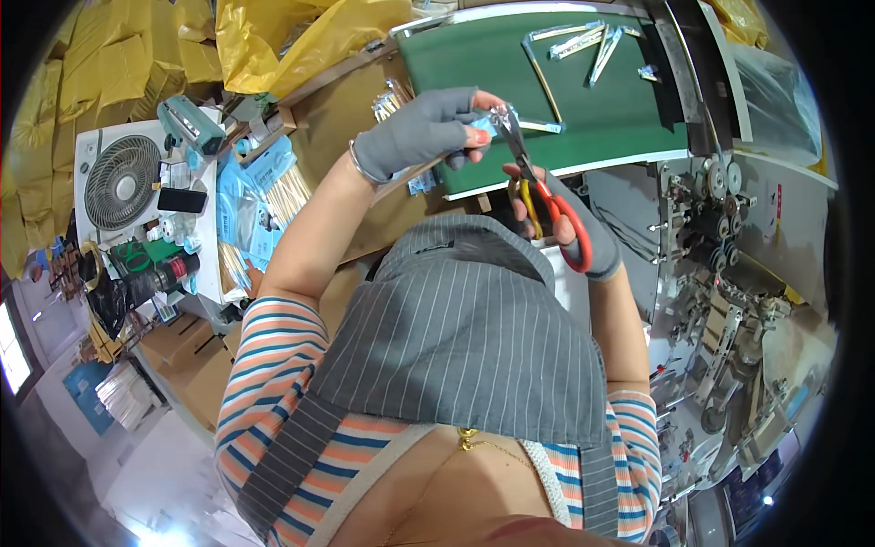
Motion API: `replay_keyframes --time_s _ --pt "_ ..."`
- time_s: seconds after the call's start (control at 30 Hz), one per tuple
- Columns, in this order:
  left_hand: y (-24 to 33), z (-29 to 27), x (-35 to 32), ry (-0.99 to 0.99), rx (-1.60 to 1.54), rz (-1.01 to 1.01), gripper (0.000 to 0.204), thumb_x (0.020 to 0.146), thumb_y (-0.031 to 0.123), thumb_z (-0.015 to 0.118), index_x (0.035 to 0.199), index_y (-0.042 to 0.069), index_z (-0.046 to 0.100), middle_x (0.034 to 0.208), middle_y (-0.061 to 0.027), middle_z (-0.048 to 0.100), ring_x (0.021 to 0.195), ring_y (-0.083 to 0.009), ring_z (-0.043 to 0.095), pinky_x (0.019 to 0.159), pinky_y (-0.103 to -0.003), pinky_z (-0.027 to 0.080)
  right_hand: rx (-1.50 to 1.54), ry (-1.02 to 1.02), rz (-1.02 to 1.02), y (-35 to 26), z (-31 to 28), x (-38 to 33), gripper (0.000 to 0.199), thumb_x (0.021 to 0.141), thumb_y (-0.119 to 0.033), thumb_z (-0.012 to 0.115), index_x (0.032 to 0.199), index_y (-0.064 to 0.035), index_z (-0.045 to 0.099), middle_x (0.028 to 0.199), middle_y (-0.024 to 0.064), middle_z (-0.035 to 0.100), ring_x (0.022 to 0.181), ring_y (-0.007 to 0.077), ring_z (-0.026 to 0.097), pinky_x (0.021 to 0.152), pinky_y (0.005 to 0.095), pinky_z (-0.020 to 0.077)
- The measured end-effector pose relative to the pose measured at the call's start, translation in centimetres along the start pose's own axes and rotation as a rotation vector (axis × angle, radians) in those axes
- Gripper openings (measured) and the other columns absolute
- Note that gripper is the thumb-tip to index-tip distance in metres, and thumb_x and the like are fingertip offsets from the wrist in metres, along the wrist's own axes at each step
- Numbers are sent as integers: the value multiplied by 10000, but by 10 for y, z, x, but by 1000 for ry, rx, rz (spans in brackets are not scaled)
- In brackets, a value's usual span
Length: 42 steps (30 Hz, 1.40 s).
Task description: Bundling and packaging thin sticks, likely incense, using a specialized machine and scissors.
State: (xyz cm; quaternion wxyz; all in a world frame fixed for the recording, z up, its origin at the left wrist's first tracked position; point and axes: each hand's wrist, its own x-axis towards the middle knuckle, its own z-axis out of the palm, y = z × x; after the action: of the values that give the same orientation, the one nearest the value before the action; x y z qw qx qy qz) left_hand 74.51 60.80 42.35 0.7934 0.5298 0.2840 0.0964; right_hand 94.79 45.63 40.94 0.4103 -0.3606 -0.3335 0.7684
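Observation:
My left hand (415,135), in a grey fingerless glove, is closed on a thin wrapped packet with a clear and blue wrapper (486,125). A pale stick-like length shows under the palm; the packet looks like wrapped chopsticks. My right hand (594,239), gloved the same way, grips scissors (549,199) with red and yellow handles. Their blades point up and away from me and meet the crinkled wrapper end at my left fingertips. Whether the blades are apart there is too small to tell. Just beyond, a similar wrapped packet (540,127) lies on the green conveyor belt (465,68).
More thin wrapped packets (597,55) lie scattered on the belt's far part. Rollers and machine parts (720,219) stand at right. At left are a fan (123,182), a phone (182,200) and blue bags of sticks (269,196). Yellow sheeting (273,46) covers things behind.

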Motion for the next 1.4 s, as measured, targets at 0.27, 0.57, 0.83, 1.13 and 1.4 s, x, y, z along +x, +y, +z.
replay_keyframes --time_s 0.27,0.57,0.83,1.13,1.4 --pt "1 1 -5 -4 -32 -17 489 788 208 599 1238 35 514 728 -2 560 628 -57 527 585 -197 420 -113 51 36 1 12 -5 1222 614 -872 511 1396 40 286 976 8 476 789 91 451 710 211 367" --pt "7 0 -13 -34 10 -21 485 796 169 592 1255 40 504 715 -9 567 647 -53 520 562 -206 408 -134 85 -28 -2 23 -4 1114 671 -781 577 1395 21 304 973 18 463 806 101 443 726 220 372" --pt "1 1 -13 -11 25 35 503 788 174 584 1253 -2 509 787 -30 582 667 -73 547 604 -206 434 -332 194 -52 -1 30 -2 1108 632 -661 729 1401 14 302 1020 36 468 889 134 456 781 248 391" --pt "-5 -13 -28 -14 5 6 506 752 175 629 1185 -70 544 758 -55 602 664 -119 582 647 -242 468 -1009 369 -256 -10 54 3 977 574 -480 832 1325 -4 426 881 106 477 747 232 519 695 309 455" --pt "-8 -16 -36 69 42 33 241 823 195 611 944 -14 609 767 -62 627 689 -127 602 641 -246 480 -672 277 -188 6 42 8 1029 599 -600 772 1355 -11 397 911 58 491 758 169 501 697 277 439"
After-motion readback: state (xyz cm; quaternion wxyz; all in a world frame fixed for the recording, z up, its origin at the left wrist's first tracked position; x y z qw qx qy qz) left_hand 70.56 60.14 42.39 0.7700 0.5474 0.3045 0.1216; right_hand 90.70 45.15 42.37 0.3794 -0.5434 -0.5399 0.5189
